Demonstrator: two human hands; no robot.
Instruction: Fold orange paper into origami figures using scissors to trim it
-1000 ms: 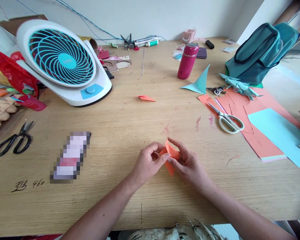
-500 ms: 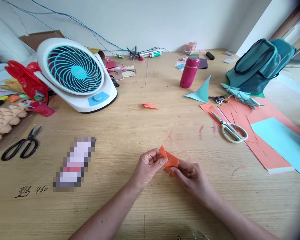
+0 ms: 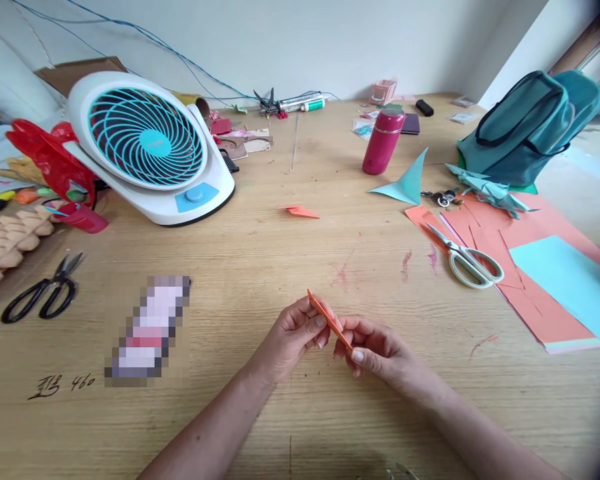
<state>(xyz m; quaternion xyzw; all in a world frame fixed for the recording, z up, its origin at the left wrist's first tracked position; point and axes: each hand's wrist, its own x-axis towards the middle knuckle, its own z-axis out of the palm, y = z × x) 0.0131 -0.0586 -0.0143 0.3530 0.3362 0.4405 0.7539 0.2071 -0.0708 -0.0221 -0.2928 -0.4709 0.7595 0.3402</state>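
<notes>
A small folded piece of orange paper [image 3: 331, 323] is held between both hands above the wooden table, turned nearly edge-on so that it shows as a thin slanting strip. My left hand [image 3: 297, 333] pinches its upper left end between thumb and fingers. At the lower right end, my right hand [image 3: 373, 347] grips it, thumb in front and fingers behind. Most of the paper's broad faces are hidden from this angle. Farther off on the table lies another small folded orange paper piece [image 3: 301, 212].
White-handled scissors [image 3: 473, 265] rest on orange sheets [image 3: 555, 313] at right, near a teal bag [image 3: 520, 140] and a magenta bottle [image 3: 384, 141]. On the left are a fan [image 3: 150, 147], black-handled scissors [image 3: 45, 297] and a blurred-out flat object [image 3: 149, 330].
The folded orange paper has turned from showing its broad face to nearly edge-on. My right hand's fingers have shifted around its lower end. The view has moved slightly.
</notes>
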